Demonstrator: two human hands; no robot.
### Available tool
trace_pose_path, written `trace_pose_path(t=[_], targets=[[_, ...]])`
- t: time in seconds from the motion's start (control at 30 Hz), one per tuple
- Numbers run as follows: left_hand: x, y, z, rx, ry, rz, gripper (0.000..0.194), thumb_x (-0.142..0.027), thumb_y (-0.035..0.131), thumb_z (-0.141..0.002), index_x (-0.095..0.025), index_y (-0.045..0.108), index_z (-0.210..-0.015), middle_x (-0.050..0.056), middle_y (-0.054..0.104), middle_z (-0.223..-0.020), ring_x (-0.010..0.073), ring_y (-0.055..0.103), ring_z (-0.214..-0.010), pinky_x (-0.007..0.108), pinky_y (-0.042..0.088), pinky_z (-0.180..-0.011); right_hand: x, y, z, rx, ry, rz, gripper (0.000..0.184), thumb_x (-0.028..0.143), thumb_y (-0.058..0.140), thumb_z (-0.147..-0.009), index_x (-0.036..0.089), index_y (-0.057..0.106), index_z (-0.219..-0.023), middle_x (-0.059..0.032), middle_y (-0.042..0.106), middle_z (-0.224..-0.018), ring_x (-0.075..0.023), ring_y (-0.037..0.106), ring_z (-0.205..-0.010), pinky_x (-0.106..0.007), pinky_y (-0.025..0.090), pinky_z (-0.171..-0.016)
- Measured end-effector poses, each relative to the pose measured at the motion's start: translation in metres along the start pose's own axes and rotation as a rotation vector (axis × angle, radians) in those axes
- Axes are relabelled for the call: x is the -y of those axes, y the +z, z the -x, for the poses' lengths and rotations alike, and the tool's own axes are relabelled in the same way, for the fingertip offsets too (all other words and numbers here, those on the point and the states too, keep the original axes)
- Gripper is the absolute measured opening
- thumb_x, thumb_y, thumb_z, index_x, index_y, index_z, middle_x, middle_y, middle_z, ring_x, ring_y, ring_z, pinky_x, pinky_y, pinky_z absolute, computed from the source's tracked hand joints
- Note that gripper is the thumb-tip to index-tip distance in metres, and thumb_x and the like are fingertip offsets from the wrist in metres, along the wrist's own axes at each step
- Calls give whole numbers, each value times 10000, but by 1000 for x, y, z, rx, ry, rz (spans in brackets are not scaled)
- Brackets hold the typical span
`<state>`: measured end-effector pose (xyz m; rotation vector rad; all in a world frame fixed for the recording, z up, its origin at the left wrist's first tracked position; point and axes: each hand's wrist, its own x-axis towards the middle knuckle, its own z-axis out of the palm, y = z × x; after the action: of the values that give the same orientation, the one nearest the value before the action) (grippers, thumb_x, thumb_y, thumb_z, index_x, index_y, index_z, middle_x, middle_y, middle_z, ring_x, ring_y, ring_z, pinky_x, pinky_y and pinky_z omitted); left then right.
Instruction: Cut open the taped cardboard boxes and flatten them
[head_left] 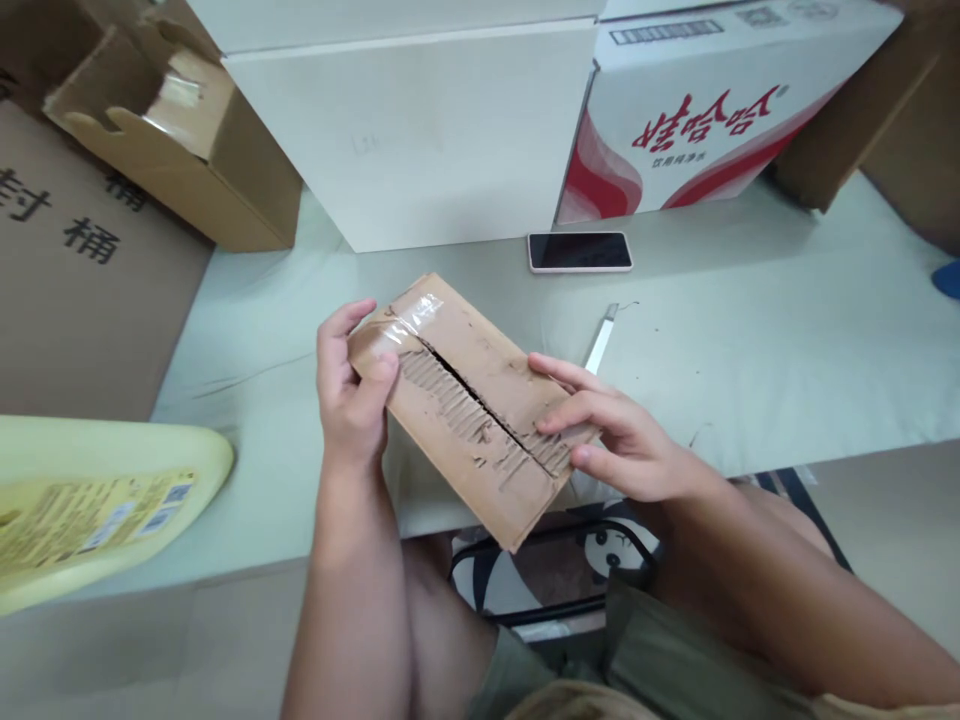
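A small brown cardboard box with torn tape and a slit along its top seam is held over the near edge of a pale green surface. My left hand grips its left end, thumb on top. Over on the right end, my right hand holds the box with fingers laid across the torn seam.
A phone lies face up behind the box, and a thin white strip lies to its right. A large white carton, a red-and-white carton and brown boxes line the back. A yellow object sits at left.
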<state>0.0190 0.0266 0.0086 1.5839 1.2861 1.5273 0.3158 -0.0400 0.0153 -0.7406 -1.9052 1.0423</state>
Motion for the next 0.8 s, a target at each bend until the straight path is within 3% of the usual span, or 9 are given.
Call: trace_pose_path(t=[0.17,0.27,0.33,0.4,0.5,0.57,0.63,0.7,0.8], targets=[[1,4,2,-57,6,103,490,-575,810,-791,-301,664,-1170,49,697,-1108,246,679,-989,407,565,-903,-2,2,1,-62,-37,30,260,470,670,-1036,278,818,-1133,-117,591,-1623,-303,675,-1397,-488,598,-1137],[3,6,3,-42,-5,81,425,-555,769,-822,-314,660,-1156,44,686,-1066,239,676,-943,397,564,-853,-3,-3,1,-216,-18,81,310,503,619,-1049,279,827,-1095,-115,724,-1355,-277,741,-1181,-466,633,-1019],[4,6,4,-46,-12,36,405,-569,739,-842,-318,660,-1150,43,670,-1031,242,673,-933,389,562,-828,-5,-9,0,-399,149,213,317,479,581,-1051,267,810,-1106,-77,747,-988,-237,729,-903,-423,627,-854],[4,5,4,-48,-24,-16,402,-593,709,-857,-317,658,-1145,49,660,-1028,250,674,-944,390,565,-825,-9,-17,-1,-476,417,405,307,427,581,-1017,249,784,-1163,-17,655,-740,-204,634,-683,-375,553,-703],[4,6,3,-52,-24,3,383,-574,722,-843,-312,665,-1115,52,659,-1039,248,662,-939,390,560,-833,-16,-25,-3,-255,777,659,416,429,606,-956,250,743,-1306,-13,684,-713,-223,614,-644,-343,424,-614],[3,7,2,-59,-14,38,354,-548,743,-825,-311,667,-1077,53,664,-1058,244,650,-935,392,553,-845,-19,-25,-5,-79,904,755,444,457,606,-949,276,720,-1339,-32,735,-773,-247,636,-681,-327,357,-590],[2,9,1,-62,-12,40,338,-548,744,-822,-311,659,-1047,58,671,-1088,249,648,-957,402,553,-870,-21,-24,-6,-4,954,803,368,488,606,-947,283,731,-1226,-42,753,-811,-247,629,-688,-317,314,-576],[1,12,0,-59,-16,35,344,-566,742,-823,-307,652,-1032,66,679,-1115,259,652,-986,415,558,-894,-23,-22,-8,-29,942,792,287,494,622,-930,266,714,-1078,-41,742,-803,-231,609,-679,-318,311,-582],[1,19,2,-43,-20,76,355,-560,769,-813,-297,663,-1028,70,688,-1121,263,653,-1009,422,562,-923,-23,-23,-10,-223,800,618,184,394,645,-873,248,658,-983,-2,654,-705,-192,574,-640,-324,378,-621]])
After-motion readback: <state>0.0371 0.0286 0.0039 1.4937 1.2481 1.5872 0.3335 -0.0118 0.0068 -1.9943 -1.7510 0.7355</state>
